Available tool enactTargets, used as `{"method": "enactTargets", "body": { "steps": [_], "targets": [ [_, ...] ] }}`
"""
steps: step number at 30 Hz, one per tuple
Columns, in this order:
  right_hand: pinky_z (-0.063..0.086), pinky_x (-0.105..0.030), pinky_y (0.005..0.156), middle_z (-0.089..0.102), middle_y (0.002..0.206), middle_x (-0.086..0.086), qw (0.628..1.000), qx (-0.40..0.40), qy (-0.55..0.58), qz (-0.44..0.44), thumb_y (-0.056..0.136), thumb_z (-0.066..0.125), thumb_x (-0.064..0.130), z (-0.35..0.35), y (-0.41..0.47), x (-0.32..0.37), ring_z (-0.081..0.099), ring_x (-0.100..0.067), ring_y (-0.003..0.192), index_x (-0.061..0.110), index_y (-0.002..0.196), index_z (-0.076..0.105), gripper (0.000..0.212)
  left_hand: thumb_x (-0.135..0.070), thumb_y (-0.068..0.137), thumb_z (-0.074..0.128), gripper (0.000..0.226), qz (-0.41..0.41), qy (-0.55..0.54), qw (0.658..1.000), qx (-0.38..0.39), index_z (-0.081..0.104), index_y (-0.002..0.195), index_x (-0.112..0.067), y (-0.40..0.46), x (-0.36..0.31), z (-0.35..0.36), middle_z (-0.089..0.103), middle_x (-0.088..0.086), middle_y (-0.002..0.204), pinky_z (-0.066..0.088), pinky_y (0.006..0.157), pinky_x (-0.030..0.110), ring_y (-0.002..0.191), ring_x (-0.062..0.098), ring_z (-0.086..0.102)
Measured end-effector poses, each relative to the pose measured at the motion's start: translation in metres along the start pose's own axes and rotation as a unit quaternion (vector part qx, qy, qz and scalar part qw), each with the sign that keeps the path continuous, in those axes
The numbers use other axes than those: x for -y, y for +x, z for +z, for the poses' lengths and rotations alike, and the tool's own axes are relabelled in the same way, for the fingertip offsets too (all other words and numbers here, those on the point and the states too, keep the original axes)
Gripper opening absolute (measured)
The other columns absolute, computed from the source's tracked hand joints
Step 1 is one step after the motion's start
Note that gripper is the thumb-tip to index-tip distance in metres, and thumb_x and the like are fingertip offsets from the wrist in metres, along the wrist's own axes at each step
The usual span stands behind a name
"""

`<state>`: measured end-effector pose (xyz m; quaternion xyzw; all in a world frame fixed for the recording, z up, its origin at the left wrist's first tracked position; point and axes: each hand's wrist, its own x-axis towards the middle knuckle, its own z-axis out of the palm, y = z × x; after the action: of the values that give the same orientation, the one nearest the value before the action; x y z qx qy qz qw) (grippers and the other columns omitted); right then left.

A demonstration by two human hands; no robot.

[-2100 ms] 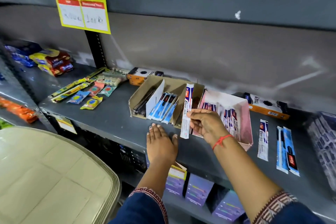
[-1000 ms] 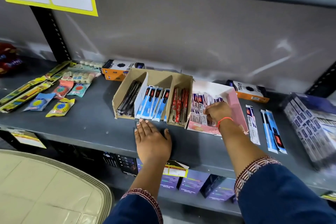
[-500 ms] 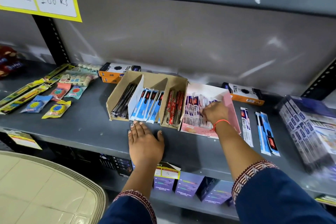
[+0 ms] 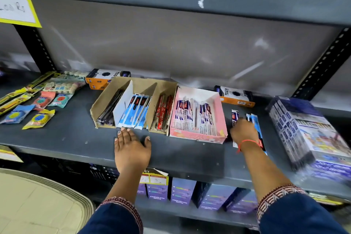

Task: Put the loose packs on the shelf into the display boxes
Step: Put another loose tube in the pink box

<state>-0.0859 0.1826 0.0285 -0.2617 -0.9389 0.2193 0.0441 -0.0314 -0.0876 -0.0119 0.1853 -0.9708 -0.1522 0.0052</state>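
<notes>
A pink display box (image 4: 197,136) holds several white-and-purple pen packs. Left of it stands a brown cardboard display box (image 4: 101,105) with three compartments: dark pens, blue packs, red packs. To the right of the pink box, a loose white pack (image 4: 234,115) and loose blue packs (image 4: 254,120) lie on the grey shelf (image 4: 66,138). My right hand (image 4: 243,132) rests on top of these loose packs, fingers bent down; blur hides whether it grips any. My left hand (image 4: 131,150) lies flat on the shelf in front of the cardboard box, holding nothing.
A large wrapped bundle of boxes (image 4: 307,133) sits at the far right. Two orange-and-black boxes (image 4: 106,79) (image 4: 236,97) stand behind the display boxes. Coloured sachets (image 4: 38,119) lie at the left. A yellow price sign (image 4: 15,2) hangs on the shelf above.
My right hand put the white pack into the pink box, let go, then moved right onto the loose packs. My left hand stayed flat on the shelf.
</notes>
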Motion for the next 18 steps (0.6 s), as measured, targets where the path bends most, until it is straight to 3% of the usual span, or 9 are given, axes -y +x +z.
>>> {"method": "enactTargets", "body": {
  "steps": [4,13,18],
  "targets": [
    [0.045,-0.041,0.096,0.055,0.129,-0.028,0.999,0.044,-0.007,0.025,0.088,0.041,0.001,0.001,0.013,-0.001,0.052,-0.042,0.12,-0.005,0.125,0.048,0.039,-0.048,0.096,0.025,0.073,-0.001,-0.001,1.0,-0.005,0.004,0.148,0.0,-0.001,0.001,0.001,0.006,0.016,0.159,0.002,0.122,0.035,0.148,0.025,0.004],
    [0.047,-0.034,0.087,0.061,0.123,-0.024,0.991,0.124,0.035,0.045,0.087,0.054,0.007,-0.009,0.032,-0.004,0.058,-0.037,0.112,-0.006,0.12,0.055,0.035,-0.046,0.096,0.027,0.072,-0.005,0.008,1.0,-0.011,0.008,0.148,0.0,-0.002,-0.002,0.001,0.009,0.017,0.158,0.004,0.121,0.036,0.148,0.026,0.007],
    [0.046,-0.035,0.092,0.06,0.124,-0.026,0.989,0.137,0.046,0.041,0.087,0.052,0.003,-0.011,0.033,-0.001,0.057,-0.037,0.112,-0.009,0.12,0.056,0.036,-0.045,0.097,0.025,0.071,-0.017,0.022,1.0,0.003,0.006,0.148,0.0,-0.001,-0.003,0.001,0.007,0.017,0.159,0.003,0.121,0.036,0.148,0.026,0.005]
  ]
}}
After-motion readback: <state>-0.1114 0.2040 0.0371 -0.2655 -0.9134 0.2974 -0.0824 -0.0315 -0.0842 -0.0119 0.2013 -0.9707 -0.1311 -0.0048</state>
